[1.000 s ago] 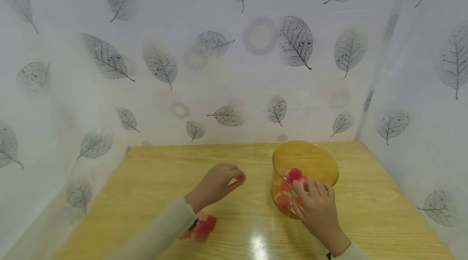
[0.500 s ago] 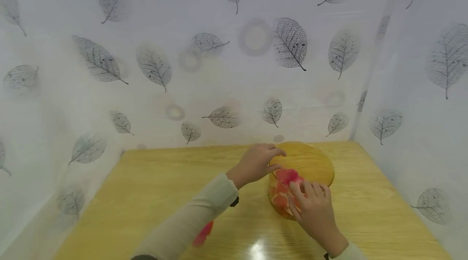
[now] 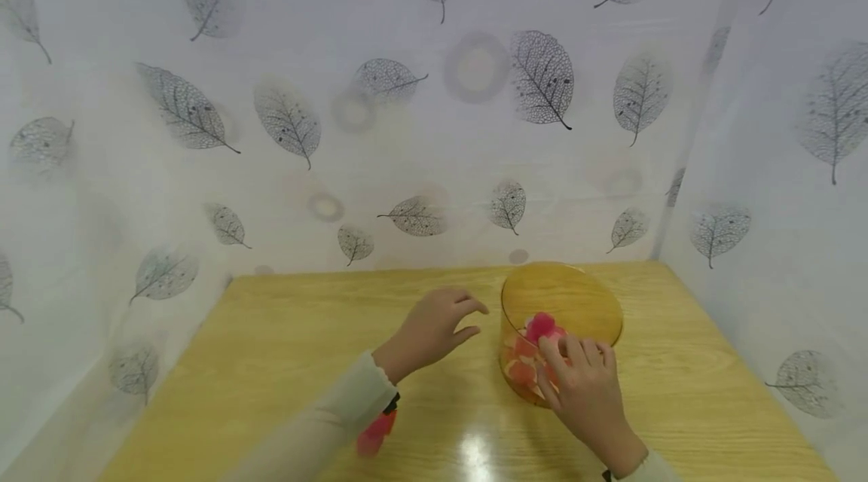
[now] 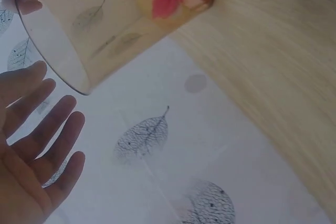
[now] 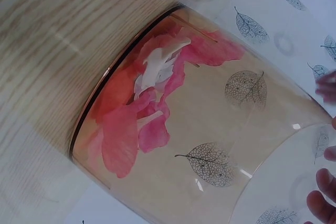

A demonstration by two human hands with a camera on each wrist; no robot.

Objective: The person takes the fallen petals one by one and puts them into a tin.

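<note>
My left hand (image 3: 430, 331) hovers left of an amber see-through jar (image 3: 561, 294), holding nothing, its fingers apart and loosely bent. In the left wrist view the left fingertips (image 4: 76, 119) are just outside the jar's rim. My right hand (image 3: 586, 392) is at the jar's near side, fingers bent over the rim as it holds it. Inside the jar lie pink, red and white flower petals (image 5: 121, 135), bunched toward the bottom. More pink and red petals (image 3: 373, 438) lie on the table, partly hidden by the left sleeve.
The wooden table (image 3: 305, 331) runs back to a pale sheet (image 3: 434, 151) printed with leaf skeletons, which also closes off both sides. A bright reflection shows on the table's front middle.
My left hand carried a red petal right to the jar's mouth, let it go, and has drawn back left. The right hand stays at the rim.
</note>
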